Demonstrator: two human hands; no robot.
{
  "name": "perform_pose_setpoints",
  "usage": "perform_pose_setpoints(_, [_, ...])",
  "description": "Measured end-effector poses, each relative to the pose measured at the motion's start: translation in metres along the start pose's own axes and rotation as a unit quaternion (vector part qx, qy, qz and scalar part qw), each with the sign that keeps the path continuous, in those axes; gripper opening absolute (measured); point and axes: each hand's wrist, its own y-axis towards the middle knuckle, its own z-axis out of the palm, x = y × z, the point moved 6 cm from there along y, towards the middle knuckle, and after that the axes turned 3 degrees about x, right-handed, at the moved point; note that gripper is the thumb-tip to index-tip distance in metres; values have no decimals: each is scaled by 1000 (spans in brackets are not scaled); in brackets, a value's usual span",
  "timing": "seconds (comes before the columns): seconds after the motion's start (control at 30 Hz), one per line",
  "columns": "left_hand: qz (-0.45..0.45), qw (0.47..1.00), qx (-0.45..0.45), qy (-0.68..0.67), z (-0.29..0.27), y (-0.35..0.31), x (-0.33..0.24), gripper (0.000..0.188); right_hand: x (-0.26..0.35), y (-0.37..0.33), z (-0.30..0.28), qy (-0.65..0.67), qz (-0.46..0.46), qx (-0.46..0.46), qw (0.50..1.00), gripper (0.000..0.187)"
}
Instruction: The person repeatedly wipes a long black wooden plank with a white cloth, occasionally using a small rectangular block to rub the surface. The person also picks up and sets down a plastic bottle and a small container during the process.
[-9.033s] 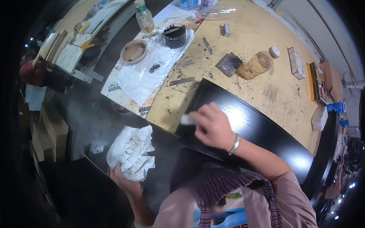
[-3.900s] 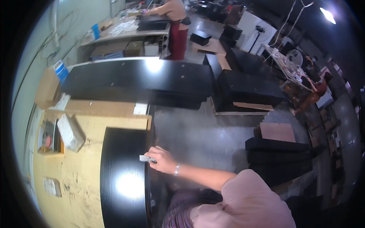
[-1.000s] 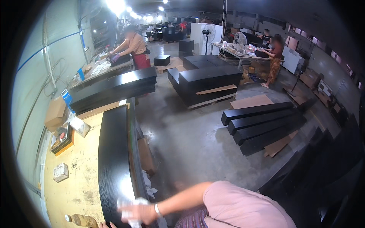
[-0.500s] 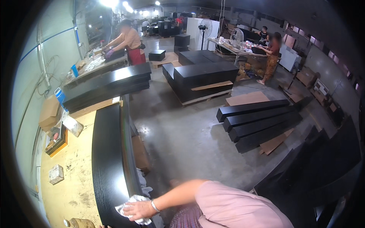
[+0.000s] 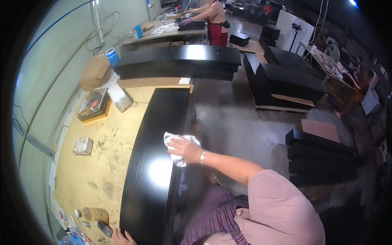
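A long black board (image 5: 153,134) with visible grain lies lengthwise along the right side of the yellowish worktable (image 5: 110,163). My right hand (image 5: 185,150), with a bracelet at the wrist, presses a crumpled white cloth (image 5: 178,162) against the board's right edge, about halfway along. Its fingers are bent over the cloth. At the lower edge of the picture, my left hand (image 5: 123,237) rests at the board's near left edge, thumb and fingers apart. Only its fingers show, with no tool in them.
Left of the board lie a dark flat block (image 5: 105,229), a bottle of brownish liquid (image 5: 96,214), a wrapped white block (image 5: 83,146) and an open box (image 5: 94,105). Stacked black panels (image 5: 175,61) stand across the far end. Black beams (image 5: 320,159) lie on the right. A person (image 5: 214,20) works beyond.
My right hand has slid the cloth away from me along the board. My left hand shows more at the lower edge. The view has turned toward the left and the table.
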Motion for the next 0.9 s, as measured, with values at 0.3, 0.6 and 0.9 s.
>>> perform_pose_setpoints(0.3, [-82, 991, 0, 101, -30, 21, -80, 39, -242, 34, -34, -76, 116, -8, 990, 52])
perform_pose_setpoints(0.6, [-100, 953, 48, -281, 20, 189, -282, 61, -238, 93, -84, 333, 308, -112, 884, 38])
perform_pose_setpoints(0.9, [305, 935, 145, 104, 129, 302, -463, 71, -152, 98, 10, 324, 192, 49, 925, 55])
